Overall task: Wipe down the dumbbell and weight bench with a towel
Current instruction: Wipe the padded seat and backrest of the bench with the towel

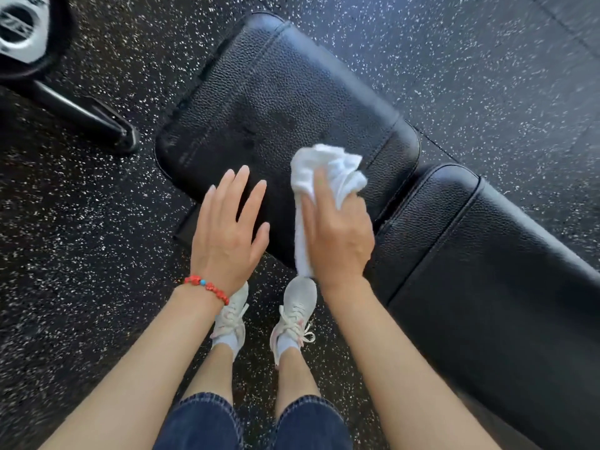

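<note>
A bunched white towel [328, 177] is gripped by the right hand [337, 235] on the black desk pad [276, 102], the left hand [227, 232] spread empty; the dangling tail could be snagged.

Black padded weight bench [276, 92] on speckled floor [81, 222], white towel [324, 170] pressed on its seat pad

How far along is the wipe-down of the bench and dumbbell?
Nothing shows as finished. In hand: the right hand presses the white towel on the bench's seat pad, left hand open beside it. Left: the long pad and the dumbbell, which lies untouched on the floor.
</note>
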Demonstrator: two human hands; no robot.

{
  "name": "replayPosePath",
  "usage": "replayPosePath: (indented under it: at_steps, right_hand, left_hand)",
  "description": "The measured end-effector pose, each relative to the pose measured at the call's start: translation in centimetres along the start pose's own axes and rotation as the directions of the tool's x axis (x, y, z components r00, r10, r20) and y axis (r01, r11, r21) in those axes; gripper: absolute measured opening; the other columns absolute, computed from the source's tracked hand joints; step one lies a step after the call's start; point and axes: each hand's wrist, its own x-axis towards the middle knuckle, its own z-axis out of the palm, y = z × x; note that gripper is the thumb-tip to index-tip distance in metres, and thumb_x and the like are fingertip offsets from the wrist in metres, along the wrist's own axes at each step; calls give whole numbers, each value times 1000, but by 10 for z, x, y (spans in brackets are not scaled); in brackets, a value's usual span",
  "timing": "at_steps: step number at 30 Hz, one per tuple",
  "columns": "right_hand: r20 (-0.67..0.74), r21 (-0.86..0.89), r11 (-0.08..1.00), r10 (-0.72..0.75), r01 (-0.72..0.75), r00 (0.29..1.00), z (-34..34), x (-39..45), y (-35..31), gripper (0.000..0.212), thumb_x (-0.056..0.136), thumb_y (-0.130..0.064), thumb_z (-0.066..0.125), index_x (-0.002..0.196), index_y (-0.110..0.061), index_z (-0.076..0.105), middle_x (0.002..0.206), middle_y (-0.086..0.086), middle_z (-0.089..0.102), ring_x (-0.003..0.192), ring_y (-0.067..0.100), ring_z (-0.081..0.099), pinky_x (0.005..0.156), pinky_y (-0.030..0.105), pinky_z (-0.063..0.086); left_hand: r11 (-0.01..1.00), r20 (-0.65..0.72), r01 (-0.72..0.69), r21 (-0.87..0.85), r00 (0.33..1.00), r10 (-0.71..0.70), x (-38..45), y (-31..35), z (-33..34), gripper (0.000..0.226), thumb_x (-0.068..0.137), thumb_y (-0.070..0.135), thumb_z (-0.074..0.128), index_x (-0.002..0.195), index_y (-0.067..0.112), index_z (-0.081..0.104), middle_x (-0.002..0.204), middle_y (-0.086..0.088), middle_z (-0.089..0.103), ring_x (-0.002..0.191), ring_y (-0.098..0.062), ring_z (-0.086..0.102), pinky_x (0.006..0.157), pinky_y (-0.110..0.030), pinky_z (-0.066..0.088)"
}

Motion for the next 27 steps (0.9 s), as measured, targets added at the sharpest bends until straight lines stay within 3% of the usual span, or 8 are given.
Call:
replayPosePath:
  at_steps: [6, 9, 12, 14, 16, 20, 23, 27]
  right_hand:
    - [8, -32, 970, -242, 242, 970, -1, 20, 10, 32, 88, -36, 54, 103, -14, 71, 56, 9, 52, 47, 22, 49, 41, 28, 35]
    - [-22, -119, 983, -142, 139, 990, 15, 66, 14, 36, 90, -37, 49, 108, -14, 69, 64, 15, 58, 55, 27, 56, 44, 30, 41]
    - [97, -37, 997, 70, -66, 993, 26, 93, 8, 44, 95, -41, 40, 128, -17, 54, 90, 23, 60, 78, 34, 57, 61, 40, 44]
    - [83, -58, 994, 98, -93, 992, 25, 80, -5, 40, 92, -37, 51, 127, -16, 56, 88, 22, 61, 72, 32, 57, 57, 37, 44]
    - [44, -114, 990, -77, 82, 996, 19, 54, -24, 36, 83, -27, 67, 115, -12, 65, 72, 18, 62, 53, 26, 54, 43, 31, 41]
    - [82, 59, 926, -378, 374, 922, 13, 51, -24, 31, 87, -36, 59, 108, -15, 70, 61, 12, 55, 50, 24, 51, 42, 28, 38]
    - [72, -134, 963, -224, 232, 972, 23, 91, -18, 36, 88, -38, 57, 114, -14, 66, 72, 18, 61, 57, 28, 57, 45, 30, 42]
    - [151, -58, 993, 114, -107, 982, 28, 104, -39, 40, 94, -36, 47, 129, -19, 53, 92, 22, 61, 75, 32, 57, 59, 37, 44]
  left_hand:
    - [999, -44, 49, 8, 998, -48, 2, -21, -7, 47, 91, 20, 45, 132, -2, 46, 142, -25, 38, 133, -41, 31, 108, -54, 25]
    - [998, -46, 53, 18, 998, -52, 4, -32, -7, 48, 91, 21, 45, 133, -1, 46, 142, -25, 38, 133, -40, 32, 108, -53, 24]
    - [999, -51, 30, 26, 998, -28, 5, -41, -6, 47, 91, 22, 46, 133, 0, 47, 142, -23, 38, 133, -39, 32, 109, -52, 25]
    - [1000, -47, 13, 26, 999, -11, 4, -43, -5, 47, 91, 22, 47, 133, 1, 47, 142, -23, 39, 133, -38, 32, 109, -52, 25]
    - [1000, -46, 1, 17, 999, -1, 3, -45, -6, 47, 91, 21, 47, 133, 1, 47, 142, -23, 39, 133, -37, 33, 109, -52, 26]
    - [1000, -73, 22, -10, 997, -22, 4, -57, -11, 47, 91, 21, 47, 133, 0, 46, 142, -23, 38, 134, -37, 31, 110, -51, 24]
    - [999, -82, 50, -19, 995, -51, 5, -70, -17, 46, 91, 19, 48, 133, -1, 46, 142, -23, 38, 133, -38, 31, 109, -52, 26]
    - [997, -73, 68, -29, 995, -70, 8, -86, -22, 46, 91, 18, 48, 133, -1, 46, 142, -24, 39, 133, -39, 33, 108, -54, 28]
